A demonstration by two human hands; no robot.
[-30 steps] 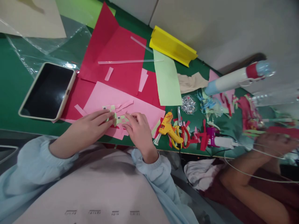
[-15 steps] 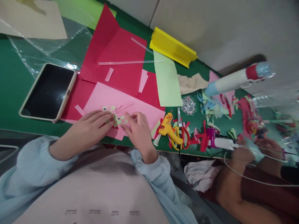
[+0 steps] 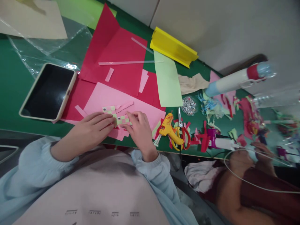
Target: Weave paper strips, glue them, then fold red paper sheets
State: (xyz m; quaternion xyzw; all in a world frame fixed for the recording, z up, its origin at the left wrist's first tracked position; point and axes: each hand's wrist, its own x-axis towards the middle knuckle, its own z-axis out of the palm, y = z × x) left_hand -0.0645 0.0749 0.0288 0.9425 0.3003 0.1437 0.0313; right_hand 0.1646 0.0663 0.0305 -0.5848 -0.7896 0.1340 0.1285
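A small green-and-pink woven paper piece [image 3: 123, 119] with googly eyes lies on a pink sheet [image 3: 96, 99]. My left hand [image 3: 97, 125] lies across its lower left part, the fingers stretched out side by side and covering some of it. At its right end, my right hand [image 3: 138, 127] pinches the edge between thumb and fingers. Loose pink strips [image 3: 125, 106] stick out just above the woven piece. Part of it stays hidden under my fingers.
Right of my hands lie a yellow glue gun [image 3: 170, 129] and scissors [image 3: 186, 137]. A phone [image 3: 48, 92] lies left; red card [image 3: 122, 53] stands behind. A co-worker's hands [image 3: 241, 159] hold something blurred near a white cable [image 3: 248, 181].
My hands have barely moved; my right fingers shift slightly at the woven piece's edge. The co-worker's hands have moved a little left and lower.
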